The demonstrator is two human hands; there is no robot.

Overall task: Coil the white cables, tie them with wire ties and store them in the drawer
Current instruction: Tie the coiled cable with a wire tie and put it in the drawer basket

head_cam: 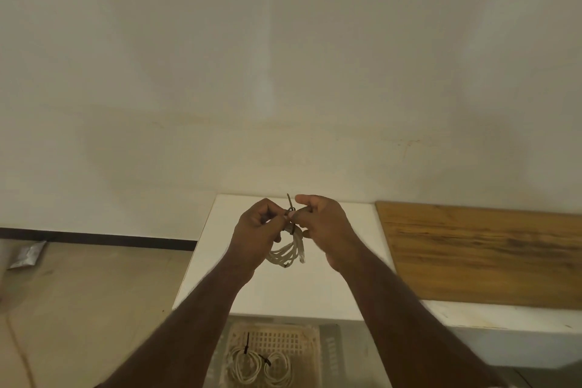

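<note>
A coiled white cable (288, 252) hangs in the air above the white cabinet top (346, 287). My left hand (256, 230) pinches the top of the coil. My right hand (321, 224) grips a dark wire tie (290, 206) wrapped round the coil's top, its tail sticking upward. Below, the open drawer (329, 350) holds two coiled white cables, one on the left (245, 367) and one on the right (278, 368), each bound with a black tie and lying on a pale grid tray (277, 340).
A wooden board (485, 249) lies on the surface to the right of the cabinet top. A plain wall fills the view ahead. On the floor at the left lies a silvery packet (26, 255) near a dark skirting strip.
</note>
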